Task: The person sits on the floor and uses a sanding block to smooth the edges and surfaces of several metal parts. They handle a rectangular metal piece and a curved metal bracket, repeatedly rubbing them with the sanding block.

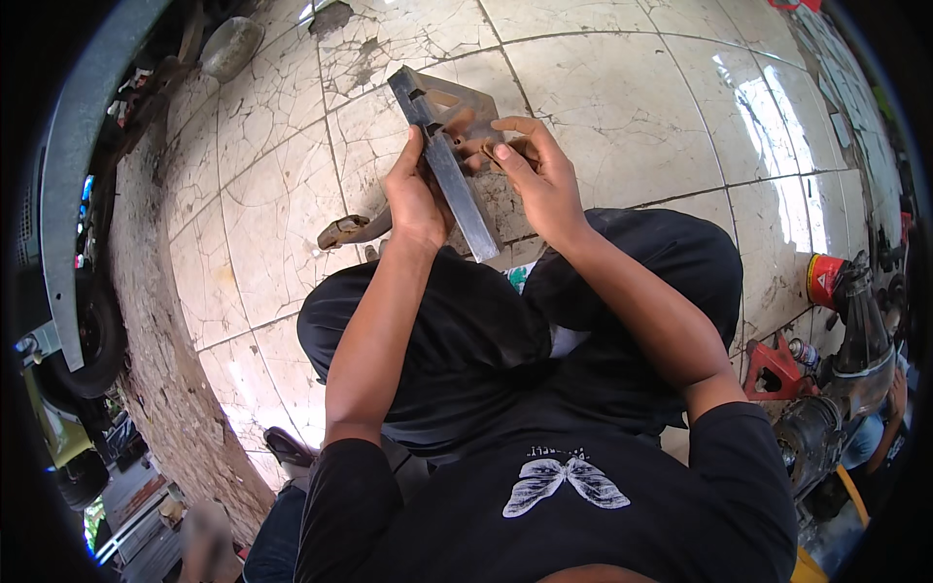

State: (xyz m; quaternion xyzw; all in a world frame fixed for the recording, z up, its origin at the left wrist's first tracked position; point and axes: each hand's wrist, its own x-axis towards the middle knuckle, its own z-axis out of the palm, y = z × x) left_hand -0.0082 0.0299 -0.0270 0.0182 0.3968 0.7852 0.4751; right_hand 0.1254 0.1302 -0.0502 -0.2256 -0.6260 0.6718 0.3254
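Note:
My left hand (418, 191) grips a dark metal bracket (461, 193) along its long flat edge, thumb on the near side. The bracket is tilted above the floor, with a brownish triangular plate and cut-out on its far side. Between the thumb and fingers of my right hand (541, 178) is a small brown folded piece (494, 151), held close to the plate; its material is unclear. Part of the left fingers is hidden behind the bracket. Below and left of my left hand, a curved worn part (353, 230) lies on the floor.
Cracked tiles (612, 95) cover the floor. To the right stand a red can (824, 280), a red jack stand (776, 370), a spray can (803, 352) and a gearbox-like assembly (864, 328). A tyre (95, 331) and a grey metal beam (64, 175) are left. People sit nearby.

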